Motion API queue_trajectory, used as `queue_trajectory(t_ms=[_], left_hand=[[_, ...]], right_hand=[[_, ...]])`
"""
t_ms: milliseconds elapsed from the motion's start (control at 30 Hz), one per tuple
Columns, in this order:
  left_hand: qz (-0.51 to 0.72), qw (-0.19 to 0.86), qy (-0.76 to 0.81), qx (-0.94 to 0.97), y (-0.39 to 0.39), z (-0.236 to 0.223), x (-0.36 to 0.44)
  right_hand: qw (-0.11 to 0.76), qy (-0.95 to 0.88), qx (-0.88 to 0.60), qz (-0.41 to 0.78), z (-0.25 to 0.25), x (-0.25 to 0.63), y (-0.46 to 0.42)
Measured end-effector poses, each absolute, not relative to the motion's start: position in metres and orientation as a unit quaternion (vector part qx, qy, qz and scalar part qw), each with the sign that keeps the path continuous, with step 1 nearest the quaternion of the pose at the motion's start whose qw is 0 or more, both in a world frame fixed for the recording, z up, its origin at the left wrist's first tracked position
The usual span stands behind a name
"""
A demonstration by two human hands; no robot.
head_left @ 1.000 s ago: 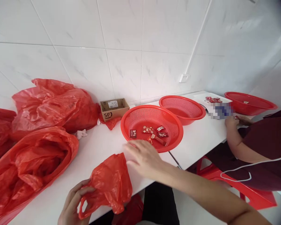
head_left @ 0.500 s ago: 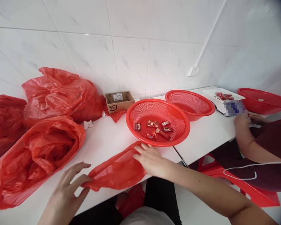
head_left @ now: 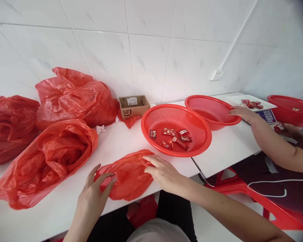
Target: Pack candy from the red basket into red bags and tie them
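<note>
Red plastic bag (head_left: 131,176), on white table (head_left: 113,141), between hands. Left hand (head_left: 91,196): parted, curved fingers at left edge. Right hand (head_left: 166,174): fingertips on right edge. Either grip: cannot tell.

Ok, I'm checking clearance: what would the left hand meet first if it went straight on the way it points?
Probably the small red bag, just ahead of the left hand; whether they already touch is unclear.

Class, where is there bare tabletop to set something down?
Bare tabletop shows between the cardboard box and the small red bag, and right of the nearer basket, in front of the farther basket. Large red bags crowd the left.
</note>
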State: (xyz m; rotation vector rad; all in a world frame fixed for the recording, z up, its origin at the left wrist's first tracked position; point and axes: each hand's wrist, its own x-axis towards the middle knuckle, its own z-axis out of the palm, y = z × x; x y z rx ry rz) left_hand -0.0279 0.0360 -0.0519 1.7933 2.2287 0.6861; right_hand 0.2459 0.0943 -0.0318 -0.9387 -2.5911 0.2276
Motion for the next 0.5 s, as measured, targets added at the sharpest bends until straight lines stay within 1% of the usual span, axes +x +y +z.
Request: queue_trajectory(t_ms=[100, 167, 200, 233, 267, 333, 367, 400, 433, 500], left_hand=[[0.202, 0.106, 0.744, 0.628, 0.041, -0.069, -0.04], [0.21, 0.126, 0.729, 0.639, 0.042, -0.073, -0.049], [0.22, 0.135, 0.725, 0.639, 0.042, -0.072, -0.05], [0.231, 0.143, 0.721, 0.637, 0.041, -0.07, -0.05], [0.243, 0.15, 0.718, 0.635, 0.039, -0.067, -0.047], [0.263, 0.168, 0.706, 0.636, 0.036, -0.059, -0.039], [0.27, 0.178, 0.699, 0.638, 0.035, -0.055, -0.034], [0.275, 0.187, 0.691, 0.642, 0.033, -0.052, -0.029], [0.278, 0.196, 0.685, 0.645, 0.032, -0.049, -0.026], [0.279, 0.22, 0.674, 0.648, 0.029, -0.045, -0.023]], right_hand=[[0.251, -0.905, -0.322, 0.122, -0.002, 0.256, 0.099], [0.298, -0.878, -0.356, 0.118, 0.022, 0.267, 0.115], [0.295, -0.865, -0.39, 0.109, 0.033, 0.273, 0.127], [0.262, -0.857, -0.431, 0.106, 0.04, 0.279, 0.14], [0.196, -0.852, -0.473, 0.111, 0.044, 0.284, 0.153], [0.029, -0.839, -0.526, 0.14, 0.042, 0.29, 0.176], [-0.039, -0.831, -0.533, 0.157, 0.037, 0.291, 0.186], [-0.083, -0.825, -0.532, 0.171, 0.031, 0.291, 0.193], [-0.105, -0.823, -0.528, 0.183, 0.025, 0.29, 0.199], [-0.103, -0.821, -0.527, 0.194, 0.017, 0.289, 0.206]])
